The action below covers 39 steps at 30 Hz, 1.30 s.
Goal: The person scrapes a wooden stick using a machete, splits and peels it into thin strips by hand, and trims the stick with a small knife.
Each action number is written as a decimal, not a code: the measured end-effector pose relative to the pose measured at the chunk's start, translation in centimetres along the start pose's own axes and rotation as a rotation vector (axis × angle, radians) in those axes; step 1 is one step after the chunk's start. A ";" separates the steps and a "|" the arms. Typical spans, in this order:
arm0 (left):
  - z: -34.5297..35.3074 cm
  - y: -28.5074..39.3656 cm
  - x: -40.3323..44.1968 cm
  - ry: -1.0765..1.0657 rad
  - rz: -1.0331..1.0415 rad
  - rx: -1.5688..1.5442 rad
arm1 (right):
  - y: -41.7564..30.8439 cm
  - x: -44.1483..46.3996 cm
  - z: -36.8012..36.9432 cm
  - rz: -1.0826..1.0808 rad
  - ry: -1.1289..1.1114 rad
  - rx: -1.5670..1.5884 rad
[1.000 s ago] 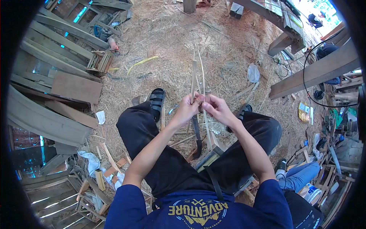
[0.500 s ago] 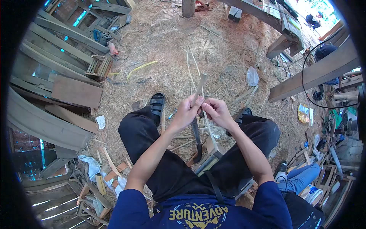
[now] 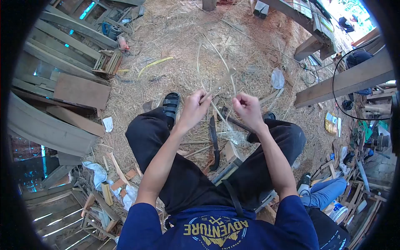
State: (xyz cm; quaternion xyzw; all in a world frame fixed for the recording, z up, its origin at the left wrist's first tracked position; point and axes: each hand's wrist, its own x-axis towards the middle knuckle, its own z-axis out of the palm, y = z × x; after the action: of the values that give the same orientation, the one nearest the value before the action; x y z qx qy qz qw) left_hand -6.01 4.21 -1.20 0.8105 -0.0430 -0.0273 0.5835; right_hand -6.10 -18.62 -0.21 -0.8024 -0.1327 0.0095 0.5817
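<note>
My left hand [image 3: 194, 109] is closed around a short flat wooden stick [image 3: 221, 84] that points up and right. A thin pale strip [image 3: 219, 54], looking like split bamboo or cane, bends in a tall loop beyond both hands. One side of the loop runs to my left hand, and a tail of it slants down past that hand. My right hand [image 3: 247, 107], fingers curled, pinches the loop's other side. Below and between the hands a dark-handled machete [image 3: 214, 143] lies on the ground. A pale wooden block [image 3: 233, 152] is between my legs.
Straw and shavings cover the ground [image 3: 166, 75]. Boards [image 3: 83, 93] lean along the left. A thick beam [image 3: 333, 83] juts in from the right, with a black cable [image 3: 334, 68] hanging beside it. A plastic bag [image 3: 277, 78] lies right of the hands. Another person [image 3: 346, 24] is far off at top right.
My hands have moved apart, the left going left and the right going right and up. The strip has opened into a wider loop, and the stick tilts further right.
</note>
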 end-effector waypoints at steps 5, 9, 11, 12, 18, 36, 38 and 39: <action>1.0 0.6 -0.7 -0.041 -0.082 -0.102 | 0.7 -0.1 1.1 0.079 -0.081 0.103; 1.5 0.7 -0.6 -0.034 -0.103 -0.249 | 0.7 -0.2 1.8 0.149 -0.099 0.184; 1.4 1.2 -0.5 -0.012 -0.146 -0.256 | 0.7 -0.2 2.1 0.188 -0.187 0.261; 1.5 1.3 -0.4 0.002 -0.131 -0.268 | 0.4 -0.3 2.3 0.209 -0.231 0.300; 1.8 0.6 0.3 0.080 -0.057 -0.327 | 0.0 -1.1 2.5 0.256 -0.407 0.306; 3.9 0.3 -0.2 -0.084 -0.072 -0.295 | -0.4 -0.8 1.4 0.162 -0.225 0.236; 3.7 0.3 -0.3 -0.104 -0.088 -0.304 | -0.5 -1.0 1.5 0.175 -0.215 0.254; 3.6 0.5 -0.4 -0.103 -0.083 -0.259 | -0.5 -1.0 1.6 0.184 -0.213 0.261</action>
State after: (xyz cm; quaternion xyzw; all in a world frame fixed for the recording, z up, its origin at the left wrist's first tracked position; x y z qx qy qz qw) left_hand -6.73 0.72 -1.82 0.7270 -0.0354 -0.0985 0.6786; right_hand -7.44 -17.24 -0.39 -0.7232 -0.1172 0.1650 0.6603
